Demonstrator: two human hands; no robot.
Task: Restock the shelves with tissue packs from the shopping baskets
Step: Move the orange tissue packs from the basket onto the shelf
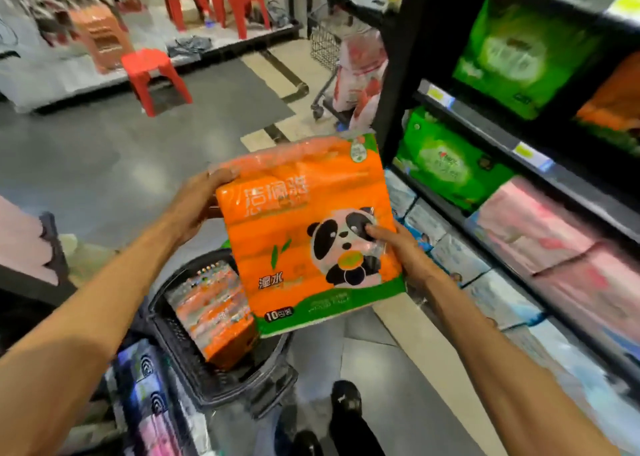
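I hold a large orange tissue pack [298,234] with a panda print in the air above a dark shopping basket [221,379]. My left hand [197,206] grips its upper left edge. My right hand [398,247] grips its right side, thumb on the panda. Another orange tissue pack [214,320] lies inside the basket. The shelves [485,116] stand to the right, stocked with green packs [450,164], pink packs [540,230] and pale blue packs [450,247].
A second basket or stack of packs [145,396] sits at lower left. A wire trolley [332,60] with bags stands at the shelf's far end. Red plastic stools [152,78] line the aisle's far side. My feet [343,407] are below the basket.
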